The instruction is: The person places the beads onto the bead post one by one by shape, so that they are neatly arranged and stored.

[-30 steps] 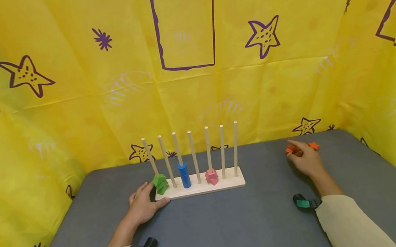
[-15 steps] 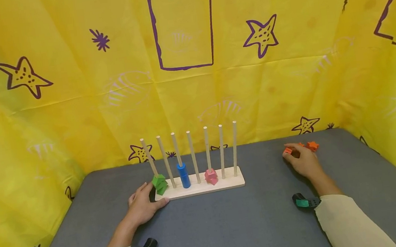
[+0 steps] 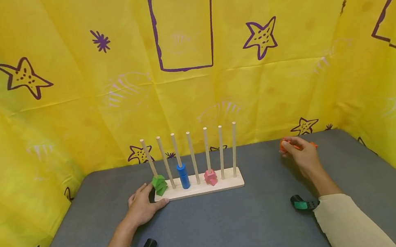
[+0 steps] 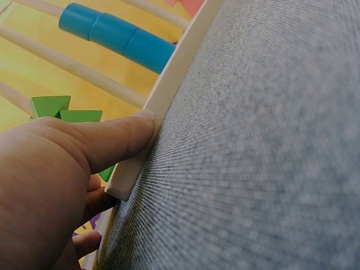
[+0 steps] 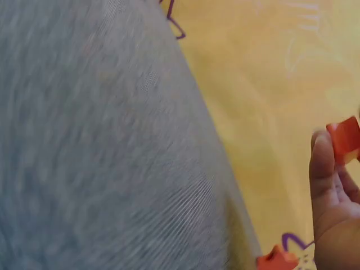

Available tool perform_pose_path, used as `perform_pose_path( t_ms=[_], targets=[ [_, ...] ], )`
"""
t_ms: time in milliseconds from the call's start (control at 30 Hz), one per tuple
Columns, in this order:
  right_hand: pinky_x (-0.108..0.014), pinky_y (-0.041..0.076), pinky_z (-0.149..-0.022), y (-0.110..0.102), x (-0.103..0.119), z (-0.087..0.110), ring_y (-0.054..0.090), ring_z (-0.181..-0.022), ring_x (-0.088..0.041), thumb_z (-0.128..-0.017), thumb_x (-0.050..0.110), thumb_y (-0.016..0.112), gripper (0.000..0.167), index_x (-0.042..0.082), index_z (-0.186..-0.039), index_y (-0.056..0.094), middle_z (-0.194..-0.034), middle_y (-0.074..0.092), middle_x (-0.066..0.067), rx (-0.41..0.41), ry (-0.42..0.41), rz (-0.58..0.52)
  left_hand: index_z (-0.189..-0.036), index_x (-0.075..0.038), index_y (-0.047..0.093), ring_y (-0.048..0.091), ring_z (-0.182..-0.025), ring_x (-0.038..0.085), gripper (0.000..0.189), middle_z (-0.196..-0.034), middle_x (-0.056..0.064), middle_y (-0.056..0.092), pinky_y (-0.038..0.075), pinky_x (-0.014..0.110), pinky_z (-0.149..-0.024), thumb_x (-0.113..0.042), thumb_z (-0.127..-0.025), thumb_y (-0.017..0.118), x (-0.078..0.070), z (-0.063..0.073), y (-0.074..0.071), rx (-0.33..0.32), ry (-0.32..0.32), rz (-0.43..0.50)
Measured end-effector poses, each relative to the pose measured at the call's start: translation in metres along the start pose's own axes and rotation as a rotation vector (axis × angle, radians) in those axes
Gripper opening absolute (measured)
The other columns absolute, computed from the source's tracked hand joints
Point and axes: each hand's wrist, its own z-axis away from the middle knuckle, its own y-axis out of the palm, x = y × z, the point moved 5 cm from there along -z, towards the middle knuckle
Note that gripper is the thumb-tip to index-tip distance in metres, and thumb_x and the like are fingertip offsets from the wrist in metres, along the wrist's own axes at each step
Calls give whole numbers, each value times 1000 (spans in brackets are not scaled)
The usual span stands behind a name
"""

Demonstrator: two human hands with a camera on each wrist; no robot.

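Observation:
A pale wooden peg board (image 3: 232, 181) with several upright pegs stands on the table. My left hand (image 3: 143, 206) grips its left end, the thumb pressing the front edge and the fingers behind. Green triangular blocks (image 3: 159, 185) sit on the leftmost peg, close to that hand. Further along, blue cylinders (image 4: 115, 32) are stacked on the third peg, and pink blocks (image 3: 210, 177) on the fifth. My right hand (image 3: 306, 157) pinches an orange star block (image 5: 343, 139) between thumb and fingers, raised off the table. Part of this block is cut off by the right wrist view's edge.
Another orange star block (image 5: 277, 260) lies at the table's back right, mostly behind the right hand in the head view. A yellow printed cloth (image 3: 191, 99) hangs around the back and sides of the grey table (image 3: 240, 229).
My right hand has picked an orange star block out of the group on the table and lifted it slightly. The left hand keeps its hold on the peg board.

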Motion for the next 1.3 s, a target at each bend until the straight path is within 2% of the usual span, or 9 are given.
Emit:
perform_pose_path(
  t_ms=[167,267,367,500,600,833,1033,1300],
  targets=[
    [-33,55,-75,12,20,3,69,-79,-20,-89,-2,67,42,-18,-124,51,-98,66,-7,94,-48,-111,-144,4,39,19,-136,47,82,-141,31,40,4,63,-103,-39,-84,75,0,-1,0,-5,11,-1],
    [-33,54,-75,20,34,5,70,-80,-21,-89,-6,65,37,-18,-123,53,-99,67,-10,140,-88,-177,-144,4,39,19,-136,47,82,-140,31,41,4,63,-103,-39,-84,74,0,-1,1,-6,19,-1],
    [-33,55,-72,28,49,7,70,-78,-24,-90,-7,63,32,-16,-120,56,-96,67,-12,152,-140,-197,-143,4,40,19,-136,47,81,-140,31,40,4,63,-103,-37,-84,75,-1,1,1,-8,22,11],
    [-34,56,-68,35,70,12,70,-74,-26,-91,-10,58,27,-20,-116,55,-93,69,-13,143,-230,-219,-143,5,40,19,-136,47,80,-140,31,41,4,63,-102,-36,-84,75,-3,1,0,-14,27,18],
    [-34,56,-68,38,85,15,69,-72,-26,-91,-11,56,26,-20,-116,56,-92,69,-13,140,-264,-217,-143,5,40,19,-136,47,80,-140,31,41,4,63,-103,-36,-84,75,-4,2,0,-10,27,17],
    [-31,54,-74,49,116,17,69,-78,-23,-90,-7,62,28,-11,-118,60,-96,68,-10,188,-271,-76,-143,4,40,19,-136,48,80,-141,32,39,4,64,-102,-37,-84,75,-2,1,-1,-9,18,20],
    [-28,54,-75,70,138,15,67,-78,-25,-90,1,67,28,-6,-116,61,-95,67,-13,221,-287,59,-143,4,40,19,-136,47,80,-140,31,40,3,64,-102,-37,-84,75,-1,1,-1,-6,27,22],
    [-26,54,-75,95,160,11,65,-81,-23,-90,6,69,28,-4,-115,62,-93,68,-13,204,-353,185,-143,5,40,19,-136,47,80,-140,31,41,4,64,-102,-37,-84,75,-2,0,-1,-13,39,20]
  ],
)
